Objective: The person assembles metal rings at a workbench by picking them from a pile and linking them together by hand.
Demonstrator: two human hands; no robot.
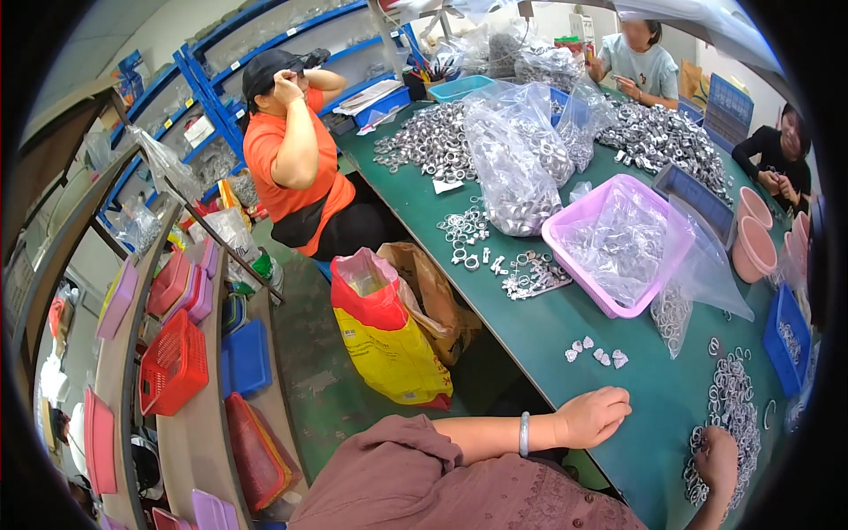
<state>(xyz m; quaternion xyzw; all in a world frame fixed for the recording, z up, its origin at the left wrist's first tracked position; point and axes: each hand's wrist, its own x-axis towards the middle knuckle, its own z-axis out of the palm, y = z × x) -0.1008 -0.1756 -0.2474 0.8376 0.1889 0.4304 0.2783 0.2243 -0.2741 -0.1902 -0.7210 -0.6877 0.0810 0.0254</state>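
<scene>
My left hand point(594, 419) rests at the near edge of the green table point(539, 331), its fingers curled under; whatever they hold, if anything, is hidden. A bracelet circles that wrist. At the lower right, my right hand point(717, 464) reaches into a pile of silvery metal rings point(735, 402), fingers bent down among them. What its fingertips pinch cannot be made out. Beyond my left hand lie several small heart-shaped silvery pieces point(602, 356). Farther along sit a cluster of small metal parts point(536, 276) and some loose rings point(464, 231).
A pink tub point(609, 305) lined with plastic holds more metal parts, beside a clear filled bag point(521, 208). Blue bin point(783, 340) and pink cups point(753, 249) stand right. A co-worker in orange point(296, 168) sits left, near a yellow-red bag point(389, 353). Two others sit across.
</scene>
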